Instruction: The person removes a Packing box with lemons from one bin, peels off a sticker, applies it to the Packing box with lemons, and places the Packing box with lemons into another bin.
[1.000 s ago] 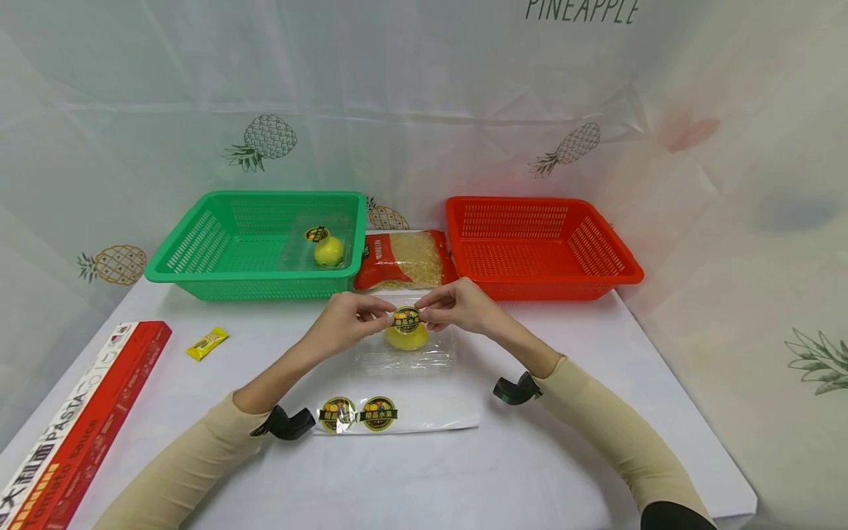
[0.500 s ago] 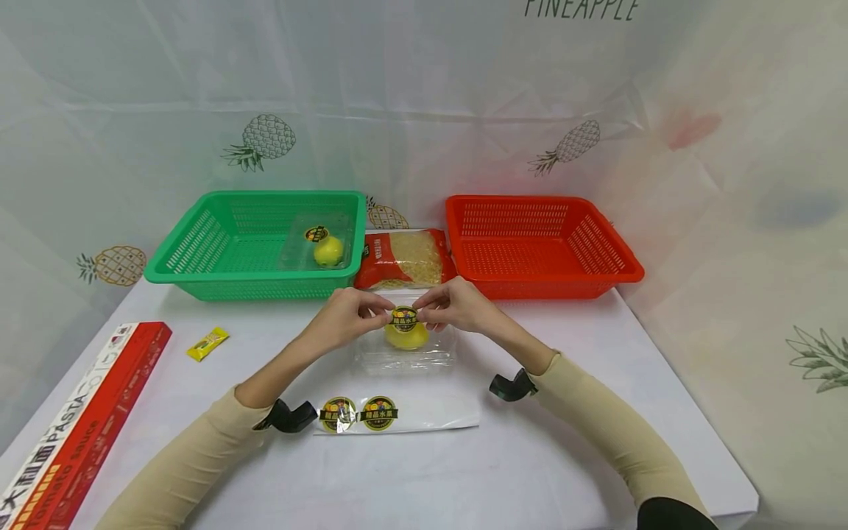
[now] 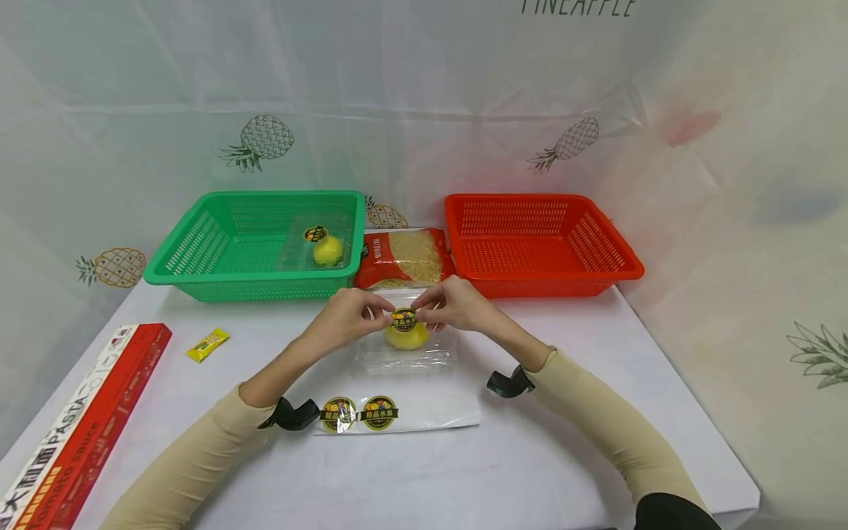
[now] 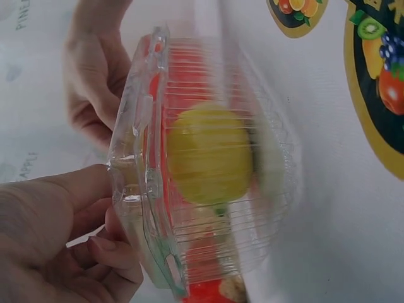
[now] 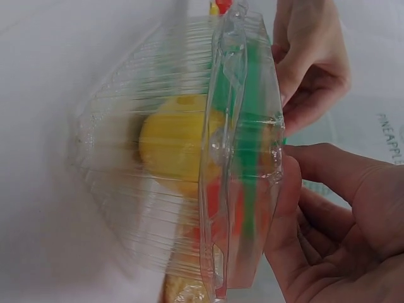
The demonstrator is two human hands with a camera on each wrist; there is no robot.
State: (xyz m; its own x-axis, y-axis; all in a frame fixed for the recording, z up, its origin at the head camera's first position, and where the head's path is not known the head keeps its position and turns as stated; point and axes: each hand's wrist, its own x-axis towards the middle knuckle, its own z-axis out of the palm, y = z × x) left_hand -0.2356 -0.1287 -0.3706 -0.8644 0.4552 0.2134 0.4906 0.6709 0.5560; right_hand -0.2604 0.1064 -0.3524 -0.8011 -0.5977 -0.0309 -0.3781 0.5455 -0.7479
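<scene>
In the head view, my left hand (image 3: pixel 346 320) and right hand (image 3: pixel 457 305) pinch opposite edges of a round black-and-gold fruit sticker (image 3: pixel 403 319). They hold it over the lid of a clear plastic clamshell box (image 3: pixel 377 357), with fingertips right at the lid. A yellow fruit (image 3: pixel 407 338), like a lemon, lies inside the closed box; the wrist views show the fruit (image 4: pixel 210 154) through the ribbed side. Nearer to me lies a white backing strip (image 3: pixel 437 414) bearing two more such stickers (image 3: pixel 379 413).
Behind stand a green basket (image 3: pixel 258 277), holding another boxed yellow fruit (image 3: pixel 327 251), and a red basket (image 3: pixel 550 278). A red-and-clear pasta bag (image 3: pixel 407 258) lies between them. At left are a small yellow packet (image 3: pixel 208 344) and a long red pasta box (image 3: pixel 89 419).
Both hands, still pinching the sticker, have shifted very slightly left over the box. The box, strip and baskets stay in place; the head view has tilted a little.
</scene>
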